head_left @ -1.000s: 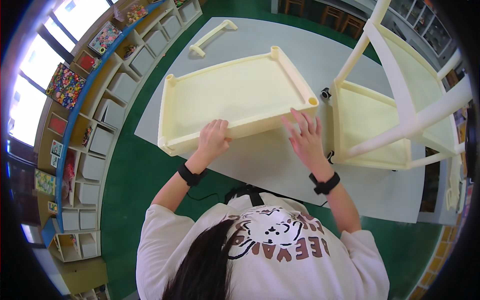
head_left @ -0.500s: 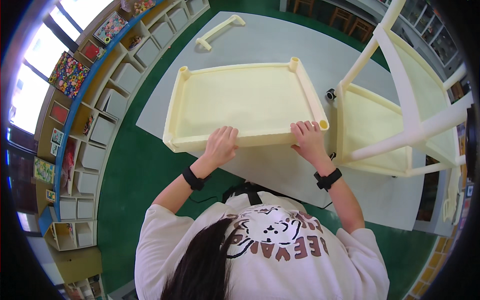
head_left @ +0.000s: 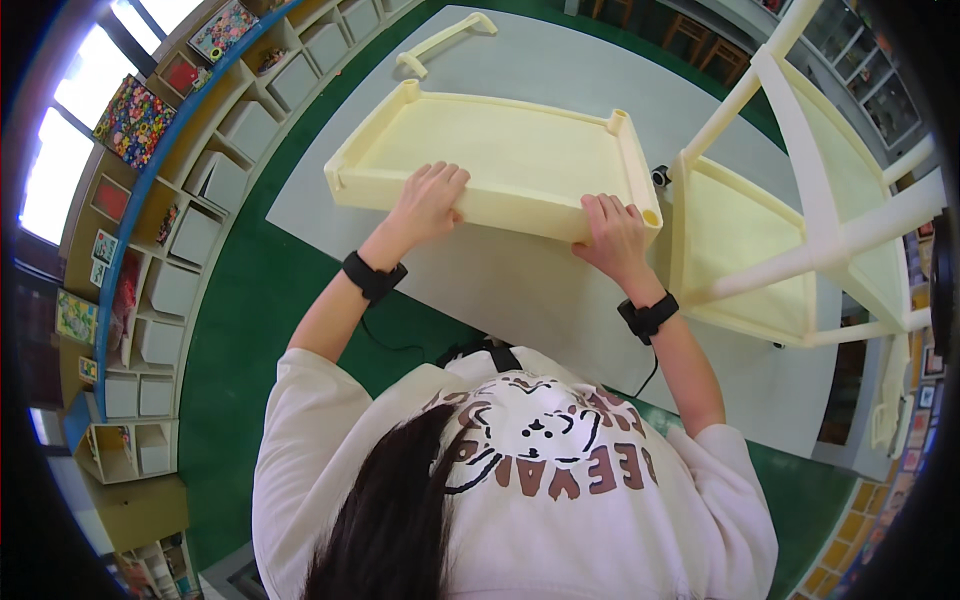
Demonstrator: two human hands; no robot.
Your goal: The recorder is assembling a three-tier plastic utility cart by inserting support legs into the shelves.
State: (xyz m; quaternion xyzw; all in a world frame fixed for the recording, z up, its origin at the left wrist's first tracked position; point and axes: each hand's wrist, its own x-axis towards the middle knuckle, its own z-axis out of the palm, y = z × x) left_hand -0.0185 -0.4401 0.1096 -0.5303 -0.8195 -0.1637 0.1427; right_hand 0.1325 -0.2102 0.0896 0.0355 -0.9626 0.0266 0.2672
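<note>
Gripping the near rail of the pale yellow tray (head_left: 500,150), I have my left hand (head_left: 428,200) and right hand (head_left: 612,232) curled over its edge. It lies flat on the grey mat (head_left: 520,290), beside the white frame (head_left: 800,230). Positioning step, I judge; next needs an even two-handed lift.

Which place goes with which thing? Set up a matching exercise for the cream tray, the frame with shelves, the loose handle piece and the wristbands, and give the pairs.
Things:
1. cream tray
2. frame with shelves
3. loose handle piece
4. black wristbands

Places:
A. lying alone at the grey mat's far end
B. on both of the person's wrists
C. right of the tray
D. gripped at its near rim by left hand and right hand

Pairs: 1-D, 2-C, 3-A, 4-B
</note>
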